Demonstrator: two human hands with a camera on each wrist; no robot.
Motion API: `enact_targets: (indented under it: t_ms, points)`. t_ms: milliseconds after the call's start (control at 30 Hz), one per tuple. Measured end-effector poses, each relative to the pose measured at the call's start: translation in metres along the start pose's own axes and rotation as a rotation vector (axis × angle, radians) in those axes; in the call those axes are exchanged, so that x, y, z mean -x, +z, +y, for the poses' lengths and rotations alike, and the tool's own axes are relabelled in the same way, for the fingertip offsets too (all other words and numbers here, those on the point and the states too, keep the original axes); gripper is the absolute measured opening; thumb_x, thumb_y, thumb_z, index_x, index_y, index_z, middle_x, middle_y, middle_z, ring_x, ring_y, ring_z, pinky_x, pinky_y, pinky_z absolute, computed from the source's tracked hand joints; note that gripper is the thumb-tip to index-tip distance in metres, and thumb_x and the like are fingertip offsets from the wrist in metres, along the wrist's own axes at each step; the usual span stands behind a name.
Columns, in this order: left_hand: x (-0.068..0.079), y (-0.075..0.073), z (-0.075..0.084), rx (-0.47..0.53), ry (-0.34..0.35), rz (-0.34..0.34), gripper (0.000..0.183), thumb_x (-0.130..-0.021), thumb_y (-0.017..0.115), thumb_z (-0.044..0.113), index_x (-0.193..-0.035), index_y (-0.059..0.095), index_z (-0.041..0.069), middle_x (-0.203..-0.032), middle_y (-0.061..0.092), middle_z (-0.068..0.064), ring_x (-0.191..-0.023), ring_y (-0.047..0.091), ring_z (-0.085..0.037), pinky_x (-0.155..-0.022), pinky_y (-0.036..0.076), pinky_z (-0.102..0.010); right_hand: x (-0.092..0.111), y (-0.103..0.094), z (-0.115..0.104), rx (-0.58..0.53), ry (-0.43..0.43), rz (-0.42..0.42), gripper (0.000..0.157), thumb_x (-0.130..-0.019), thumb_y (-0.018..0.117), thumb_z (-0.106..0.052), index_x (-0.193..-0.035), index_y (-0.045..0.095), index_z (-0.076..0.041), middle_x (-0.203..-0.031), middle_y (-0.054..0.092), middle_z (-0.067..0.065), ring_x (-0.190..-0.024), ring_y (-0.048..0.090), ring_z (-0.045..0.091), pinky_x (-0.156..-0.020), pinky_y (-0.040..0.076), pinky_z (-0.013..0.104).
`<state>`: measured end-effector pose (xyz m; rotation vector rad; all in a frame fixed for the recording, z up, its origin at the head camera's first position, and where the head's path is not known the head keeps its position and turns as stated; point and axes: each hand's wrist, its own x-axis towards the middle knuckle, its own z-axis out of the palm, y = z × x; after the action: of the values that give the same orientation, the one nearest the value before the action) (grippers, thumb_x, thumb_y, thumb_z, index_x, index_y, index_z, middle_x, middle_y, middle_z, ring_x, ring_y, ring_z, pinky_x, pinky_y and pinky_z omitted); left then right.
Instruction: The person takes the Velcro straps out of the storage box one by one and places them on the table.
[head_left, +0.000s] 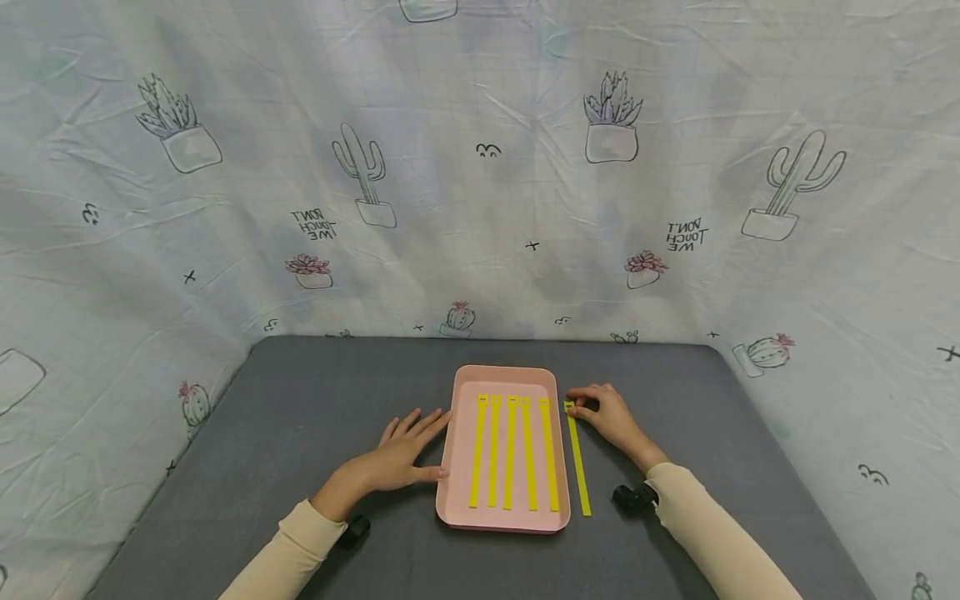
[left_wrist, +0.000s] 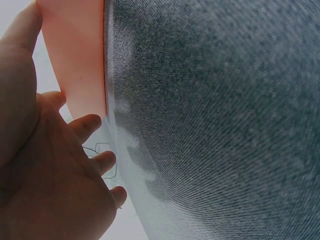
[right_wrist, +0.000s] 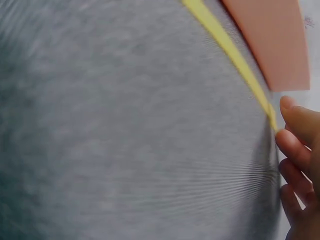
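Note:
A pink rectangular tray lies on the table with several yellow cable straps side by side in it, their wider slotted heads at the far end. My left hand has its fingers spread, with fingertips and thumb right at the tray's left wall. Just outside the tray's right wall is one more yellow strap, its tail pointing toward me. My right hand pinches that strap's head between thumb and fingers. In the right wrist view the strap runs from the fingertips along the pink wall.
Dark grey cloth covers the table. A pale curtain printed with cacti hangs behind the far edge and along both sides. Each wrist carries a small black device, one at the left and one at the right.

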<state>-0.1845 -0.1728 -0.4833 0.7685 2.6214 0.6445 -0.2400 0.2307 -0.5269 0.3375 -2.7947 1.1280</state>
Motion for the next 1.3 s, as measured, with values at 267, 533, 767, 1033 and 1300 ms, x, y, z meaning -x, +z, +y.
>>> enact_targets:
  t_ms: [267, 533, 767, 1033, 1300]
  points:
    - [0.004, -0.003, 0.002, 0.009, 0.013, -0.011, 0.087, -0.092, 0.064, 0.051, -0.160, 0.019, 0.021, -0.166, 0.020, -0.012, -0.152, 0.011, -0.048, -0.116, 0.007, -0.073, -0.001, -0.017, -0.015, -0.017, -0.005, 0.014, 0.039, -0.088, 0.076, -0.022, -0.123, 0.069, -0.006, -0.092, 0.070, 0.003, -0.090, 0.057, 0.020, -0.086, 0.049, 0.043]
    - [0.004, -0.003, 0.001, 0.003, 0.013, -0.011, 0.088, -0.092, 0.064, 0.051, -0.160, 0.019, 0.020, -0.166, 0.021, -0.013, -0.152, 0.012, -0.049, -0.115, 0.007, -0.073, -0.009, -0.045, -0.043, -0.079, -0.028, 0.004, 0.044, -0.090, 0.073, -0.024, -0.129, 0.065, -0.006, -0.102, 0.070, 0.010, -0.097, 0.064, 0.026, -0.095, 0.050, 0.049]
    - [0.003, -0.002, 0.000, 0.000, 0.006, -0.014, 0.088, -0.092, 0.064, 0.053, -0.160, 0.018, 0.021, -0.166, 0.020, -0.012, -0.152, 0.012, -0.048, -0.116, 0.007, -0.073, -0.013, -0.050, -0.061, -0.098, -0.055, -0.007, 0.045, -0.091, 0.072, -0.030, -0.131, 0.064, -0.011, -0.106, 0.070, 0.007, -0.099, 0.065, 0.023, -0.095, 0.051, 0.047]
    - [0.004, -0.003, 0.002, -0.001, 0.011, -0.013, 0.088, -0.092, 0.064, 0.052, -0.160, 0.018, 0.021, -0.166, 0.021, -0.012, -0.152, 0.012, -0.049, -0.116, 0.007, -0.073, -0.021, -0.049, -0.085, -0.186, -0.080, -0.043, 0.046, -0.092, 0.071, -0.032, -0.133, 0.062, -0.012, -0.115, 0.069, 0.009, -0.106, 0.064, 0.024, -0.097, 0.049, 0.045]
    - [0.005, -0.005, 0.003, 0.003, 0.016, -0.009, 0.088, -0.093, 0.064, 0.050, -0.160, 0.018, 0.018, -0.166, 0.021, -0.015, -0.151, 0.013, -0.051, -0.115, 0.008, -0.074, -0.032, -0.041, -0.108, -0.268, -0.060, -0.094, 0.048, -0.092, 0.071, -0.030, -0.136, 0.059, -0.015, -0.125, 0.066, 0.010, -0.116, 0.061, 0.028, -0.102, 0.046, 0.048]
